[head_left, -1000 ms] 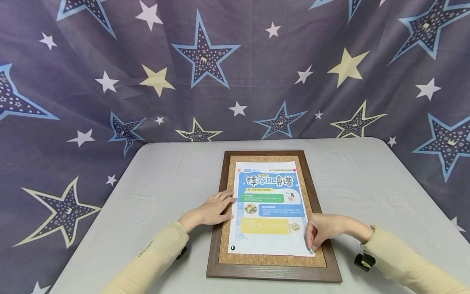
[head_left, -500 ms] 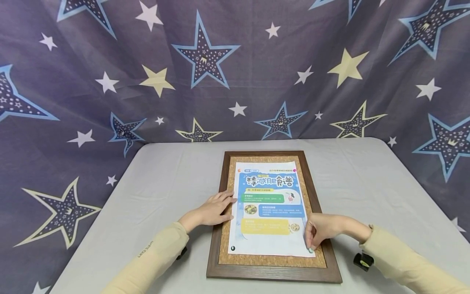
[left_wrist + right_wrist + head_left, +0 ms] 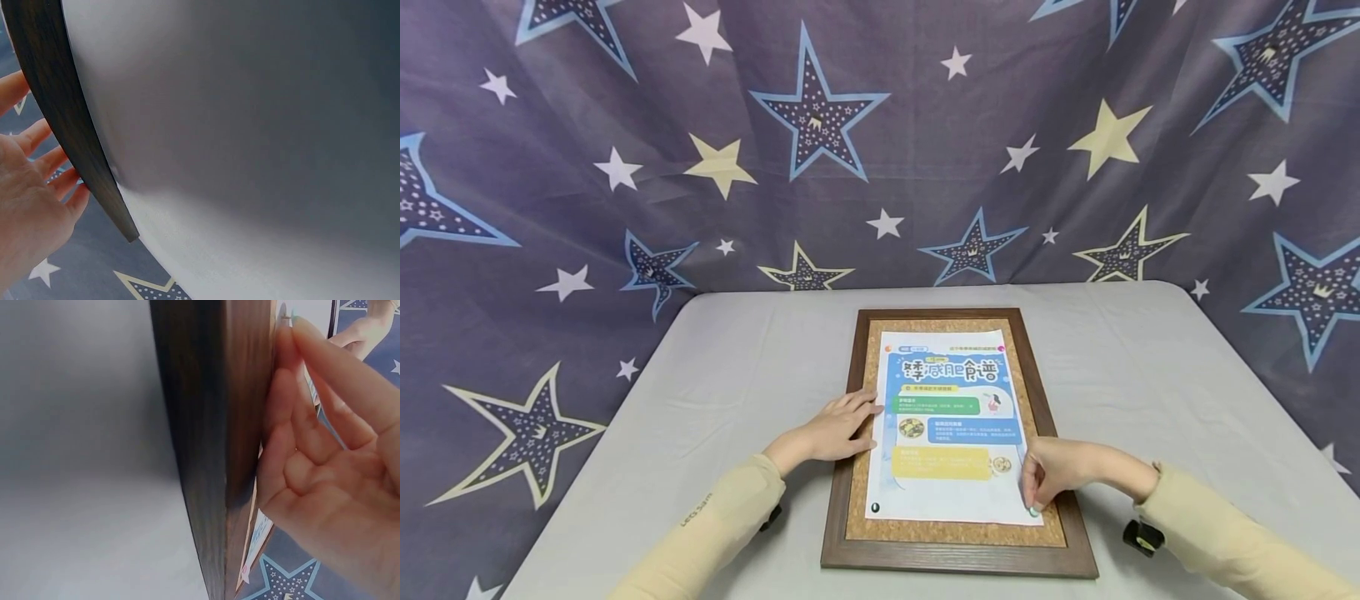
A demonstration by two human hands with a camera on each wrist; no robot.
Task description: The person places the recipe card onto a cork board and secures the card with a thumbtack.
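Observation:
A printed poster (image 3: pixel 955 496) with blue, green and yellow panels lies on a cork board (image 3: pixel 910 531) in a brown wooden frame (image 3: pixel 955 557). My left hand (image 3: pixel 833 427) rests across the frame's left side, fingers straight, fingertips on the poster's left edge. At the poster's lower right corner, my right hand (image 3: pixel 1063 462) pinches a small thumbtack (image 3: pixel 284 311) between thumb and index finger; its fingertips mostly hide it. An orange thumbtack (image 3: pixel 888 348) marks the upper left corner, a magenta thumbtack (image 3: pixel 1001 349) the upper right, a black thumbtack (image 3: pixel 875 507) the lower left.
The board lies on a table with a pale grey cloth (image 3: pixel 752 358). Behind and beside it hangs a dark star-patterned curtain (image 3: pixel 880 192). A black wrist device (image 3: pixel 1143 537) sits below the right sleeve (image 3: pixel 1217 521).
Only the right hand's fingertips shift very slightly at the lower right corner. The left hand, poster and board stay in place.

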